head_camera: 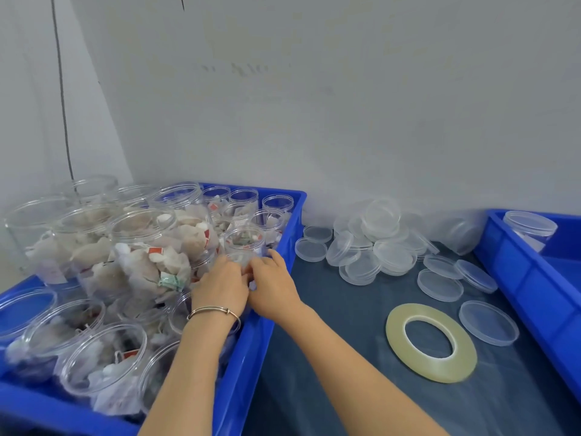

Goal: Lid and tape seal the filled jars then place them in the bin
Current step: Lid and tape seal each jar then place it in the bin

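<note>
A blue bin [267, 313] on the left holds several clear jars filled with tea bags, some upright and some lying on their sides. Both hands reach into it at its right wall. My left hand [220, 284] and my right hand [272, 284] close together around one clear filled jar [244, 243]; the fingers hide its lower part. A pile of clear lids [377, 243] lies on the dark table. A ring of yellowish tape [430, 341] lies flat to the right of my forearms. A second blue bin [528, 278] at the right holds one lidded jar [529, 226].
Loose lids [487, 322] lie between the tape and the right bin. A grey wall runs behind the table. A dark cord [63, 99] hangs at the left. A bracelet sits on my left wrist.
</note>
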Tool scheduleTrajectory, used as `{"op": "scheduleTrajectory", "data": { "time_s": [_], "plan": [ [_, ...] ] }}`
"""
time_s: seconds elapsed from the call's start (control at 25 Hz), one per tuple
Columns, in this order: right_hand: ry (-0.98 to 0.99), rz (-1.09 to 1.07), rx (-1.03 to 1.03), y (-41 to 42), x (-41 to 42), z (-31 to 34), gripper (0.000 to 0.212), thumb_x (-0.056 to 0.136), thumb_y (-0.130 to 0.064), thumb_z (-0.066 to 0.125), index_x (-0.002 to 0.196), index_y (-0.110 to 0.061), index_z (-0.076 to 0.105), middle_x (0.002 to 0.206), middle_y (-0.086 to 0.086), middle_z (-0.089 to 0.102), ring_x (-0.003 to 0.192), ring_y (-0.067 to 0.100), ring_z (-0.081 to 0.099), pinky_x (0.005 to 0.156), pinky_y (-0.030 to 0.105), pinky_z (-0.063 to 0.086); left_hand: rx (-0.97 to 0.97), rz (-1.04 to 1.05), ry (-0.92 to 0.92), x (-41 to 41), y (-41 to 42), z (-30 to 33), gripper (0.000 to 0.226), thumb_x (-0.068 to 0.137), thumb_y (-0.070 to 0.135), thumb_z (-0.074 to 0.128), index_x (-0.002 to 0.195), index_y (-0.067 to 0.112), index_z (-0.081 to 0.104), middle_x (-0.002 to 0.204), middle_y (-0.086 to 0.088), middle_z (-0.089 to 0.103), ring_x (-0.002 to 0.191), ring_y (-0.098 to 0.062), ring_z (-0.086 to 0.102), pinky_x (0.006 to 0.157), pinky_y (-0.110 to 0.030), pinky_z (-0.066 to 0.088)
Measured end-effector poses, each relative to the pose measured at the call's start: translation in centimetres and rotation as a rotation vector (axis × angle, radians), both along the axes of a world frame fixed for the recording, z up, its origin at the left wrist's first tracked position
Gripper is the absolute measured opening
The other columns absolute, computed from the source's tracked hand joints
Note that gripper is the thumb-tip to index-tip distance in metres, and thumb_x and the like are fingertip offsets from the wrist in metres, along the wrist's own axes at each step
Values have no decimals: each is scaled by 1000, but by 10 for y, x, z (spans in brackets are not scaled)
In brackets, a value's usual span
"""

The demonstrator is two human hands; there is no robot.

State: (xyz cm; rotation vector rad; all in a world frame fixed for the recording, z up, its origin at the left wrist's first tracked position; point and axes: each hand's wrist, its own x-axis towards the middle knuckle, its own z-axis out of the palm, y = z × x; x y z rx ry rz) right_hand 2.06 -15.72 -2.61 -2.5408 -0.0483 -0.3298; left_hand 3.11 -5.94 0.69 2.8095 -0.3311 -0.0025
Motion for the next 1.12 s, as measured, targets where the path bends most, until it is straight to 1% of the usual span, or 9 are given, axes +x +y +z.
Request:
{"op": "scheduleTrajectory", "data": {
  "time_s": [0.12,0.24,0.32,0.44,0.6,0.76,0.88,1.04,1.12],
  "plan": [
    [-162,29,367,-6,-14,9,12,88,-4,51,82,-10,43,98,9,47,97,17,40,76,21,34,-142,-23,-284,-15,-10,12,24,95,28,49,102,16,68,135,1,43,124,-23,43,99,-44,36],
    [-429,72,587,-28,-33,31,14,85,-11,63,88,-13,49,104,-1,51,104,9,43,84,20,42,-411,-183,-665,-30,-32,28,10,87,16,64,84,8,68,133,-8,50,122,-31,42,99,-44,38],
    [-474,84,619,-53,-50,37,19,81,-14,66,89,-23,51,104,-6,50,108,7,46,90,24,45,-547,-224,-722,-40,-51,31,9,81,15,72,77,9,68,131,-10,51,118,-30,45,97,-33,33],
    [-423,28,568,-96,-81,18,18,75,-27,65,88,-28,52,101,0,48,100,6,51,88,18,46,-679,-289,-494,-60,-84,7,11,81,17,73,76,9,67,137,-10,44,123,-27,44,98,-25,29],
    [-291,-75,456,-136,-122,-35,20,77,-17,69,85,-20,51,101,-2,44,95,12,50,88,29,50,-813,-387,-230,-90,-111,-51,10,80,21,74,86,16,67,139,4,36,124,-10,40,100,-21,33],
    [-295,-64,342,-146,-135,-57,22,75,-29,66,85,-30,47,110,-17,42,107,8,49,85,23,48,-1122,-329,111,-90,-115,-85,79,68,22,84,131,33,39,138,13,37,122,1,44,98,-24,45],
    [-260,-107,215,-150,-140,-52,23,73,-36,59,89,-41,42,117,-21,37,110,1,45,83,27,47,-1139,-332,294,-83,-121,-91,83,56,40,87,125,40,41,124,9,54,112,1,56,91,-22,49],
    [-161,-35,325,-190,-164,-49,73,68,-22,54,137,-35,36,144,-15,36,134,0,33,105,19,33,-1171,-421,378,-82,-141,-95,70,66,26,87,121,34,45,120,4,55,101,11,57,81,-6,43],
    [-185,-326,279,-225,-175,-56,78,73,-12,53,145,-31,28,149,-12,33,136,1,29,108,20,28,-1167,-490,426,-86,-153,-97,68,70,20,84,122,34,44,122,3,54,103,12,55,82,-5,42]
  ]
}}
